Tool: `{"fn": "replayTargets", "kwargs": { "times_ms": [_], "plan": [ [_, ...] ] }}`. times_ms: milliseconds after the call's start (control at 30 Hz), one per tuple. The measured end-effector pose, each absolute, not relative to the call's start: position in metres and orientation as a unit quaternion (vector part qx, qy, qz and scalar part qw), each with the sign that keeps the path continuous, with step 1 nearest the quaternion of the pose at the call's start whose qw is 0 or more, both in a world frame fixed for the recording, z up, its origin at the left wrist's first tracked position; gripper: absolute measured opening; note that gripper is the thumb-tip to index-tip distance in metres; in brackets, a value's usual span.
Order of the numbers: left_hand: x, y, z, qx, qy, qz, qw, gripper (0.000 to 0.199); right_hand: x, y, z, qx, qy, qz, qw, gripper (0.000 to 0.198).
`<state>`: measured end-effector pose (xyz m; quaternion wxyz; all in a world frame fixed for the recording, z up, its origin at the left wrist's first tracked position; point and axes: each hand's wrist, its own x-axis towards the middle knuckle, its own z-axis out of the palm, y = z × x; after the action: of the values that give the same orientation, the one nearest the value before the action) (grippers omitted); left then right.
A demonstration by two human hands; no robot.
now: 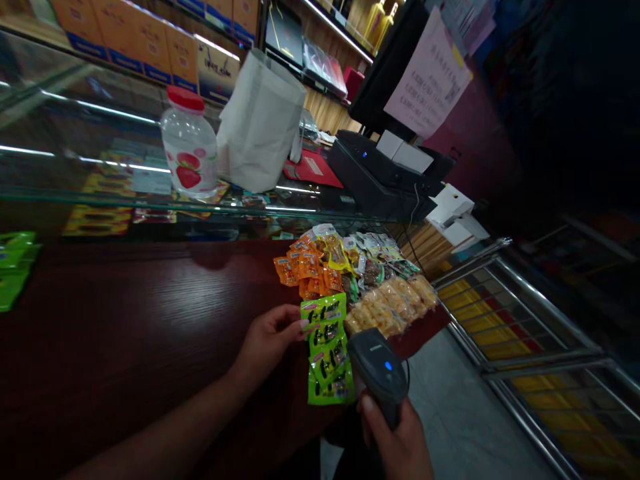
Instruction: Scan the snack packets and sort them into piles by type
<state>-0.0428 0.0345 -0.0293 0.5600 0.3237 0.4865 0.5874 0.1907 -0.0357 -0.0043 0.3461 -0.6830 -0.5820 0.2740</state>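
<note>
Left hand (273, 340) pinching green packets (327, 347), right hand (397, 437) aiming a scanner (379, 367)

Left thumb and fingertips are gripping the left side of the green packets, which are lying in an overlapping row near the right edge of the desk (125, 320). Right fingers are wrapping around the scanner's handle, and its nose is pointing toward that row (a blue light is glowing on top). Whether the nose is touching a packet, I cannot tell.

Toward the desk's far right corner, orange packets (305, 263) are sitting beside a heap of small pouches (373, 257); pale wrapped snacks (395, 303) are lining the right edge. Another green bundle (16, 267) is lying well apart, far to the left on the desk.

Judging by this pose, the person is scanning the green row. The next move is probably calling for a printed code lying flat before the nose, uncovered by the left fingertips.
</note>
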Motion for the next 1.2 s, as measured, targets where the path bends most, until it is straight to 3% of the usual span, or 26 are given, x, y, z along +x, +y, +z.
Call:
{"fn": "replayTargets", "kwargs": {
  "times_ms": [267, 933, 1200],
  "plan": [
    [-0.045, 0.034, -0.029, 0.321, 0.511, 0.574, 0.553, 0.032, 0.182, -0.054, -0.003, -0.69, -0.575, 0.259, 0.355, 0.04],
    [-0.038, 0.03, -0.031, 0.354, 0.488, 0.574, 0.553, 0.03, 0.18, -0.064, -0.007, -0.641, -0.61, 0.271, 0.379, 0.045],
    [-0.036, 0.029, -0.027, 0.351, 0.496, 0.575, 0.547, 0.029, 0.197, -0.059, -0.009, -0.642, -0.63, 0.287, 0.33, 0.042]
  ]
}}
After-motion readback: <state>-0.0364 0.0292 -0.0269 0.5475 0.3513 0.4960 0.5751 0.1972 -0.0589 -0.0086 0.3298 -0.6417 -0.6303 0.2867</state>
